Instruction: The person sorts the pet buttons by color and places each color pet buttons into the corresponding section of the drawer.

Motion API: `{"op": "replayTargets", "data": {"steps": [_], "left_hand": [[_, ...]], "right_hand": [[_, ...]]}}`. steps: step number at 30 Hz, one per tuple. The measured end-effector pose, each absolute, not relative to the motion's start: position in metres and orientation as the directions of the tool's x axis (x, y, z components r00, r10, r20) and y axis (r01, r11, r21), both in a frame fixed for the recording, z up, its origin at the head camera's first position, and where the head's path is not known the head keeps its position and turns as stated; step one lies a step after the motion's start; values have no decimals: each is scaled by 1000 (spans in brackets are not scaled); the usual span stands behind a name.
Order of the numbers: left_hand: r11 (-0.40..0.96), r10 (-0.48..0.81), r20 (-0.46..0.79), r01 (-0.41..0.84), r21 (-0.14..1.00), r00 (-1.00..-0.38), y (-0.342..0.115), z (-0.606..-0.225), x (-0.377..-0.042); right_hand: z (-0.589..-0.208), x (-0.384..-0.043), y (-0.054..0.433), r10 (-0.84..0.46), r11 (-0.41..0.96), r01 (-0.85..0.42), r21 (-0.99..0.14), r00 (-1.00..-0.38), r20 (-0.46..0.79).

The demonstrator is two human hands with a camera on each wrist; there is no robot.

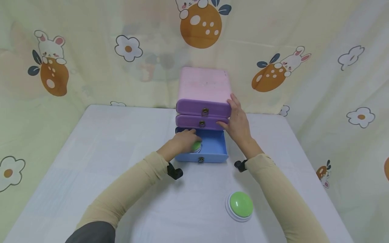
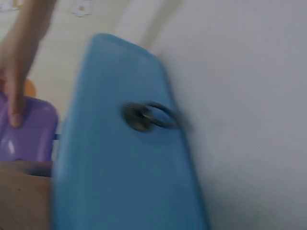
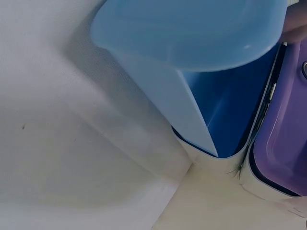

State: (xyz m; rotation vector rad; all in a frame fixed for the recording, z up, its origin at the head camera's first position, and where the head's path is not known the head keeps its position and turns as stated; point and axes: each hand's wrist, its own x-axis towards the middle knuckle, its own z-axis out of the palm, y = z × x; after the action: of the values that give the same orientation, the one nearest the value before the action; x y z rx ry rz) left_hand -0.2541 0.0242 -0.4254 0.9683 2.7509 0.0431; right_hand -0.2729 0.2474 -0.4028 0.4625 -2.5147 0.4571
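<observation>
A small drawer cabinet [image 1: 205,84] with a pink top has two closed purple drawers and a blue bottom drawer [image 1: 214,143] pulled out. Inside that drawer, my left hand [image 1: 183,140] holds a green push button [image 1: 196,146] with a white base; the hand covers much of it. My right hand [image 1: 238,123] rests against the cabinet's right side, with its thumb on the lower purple drawer [image 1: 189,121] and fingers by the upper purple drawer [image 1: 189,107]. The blue drawer front [image 2: 120,163] fills much of the left wrist view, with its ring pull [image 2: 139,116].
A second green push button [image 1: 240,205] on a white base sits on the white table [image 1: 127,141], near my right forearm. Behind the cabinet hangs a patterned curtain [image 1: 152,77]. A black wrist mount [image 1: 175,172] hangs below my left wrist, before the drawer.
</observation>
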Motion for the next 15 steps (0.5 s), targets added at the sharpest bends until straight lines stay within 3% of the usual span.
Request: {"op": "replayTargets", "data": {"steps": [15], "left_hand": [[809,584,1,582,-83,-812,25,-443,-253]], "right_hand": [[-402,-271,245,-229,882,-416,-219,-787,573]]}}
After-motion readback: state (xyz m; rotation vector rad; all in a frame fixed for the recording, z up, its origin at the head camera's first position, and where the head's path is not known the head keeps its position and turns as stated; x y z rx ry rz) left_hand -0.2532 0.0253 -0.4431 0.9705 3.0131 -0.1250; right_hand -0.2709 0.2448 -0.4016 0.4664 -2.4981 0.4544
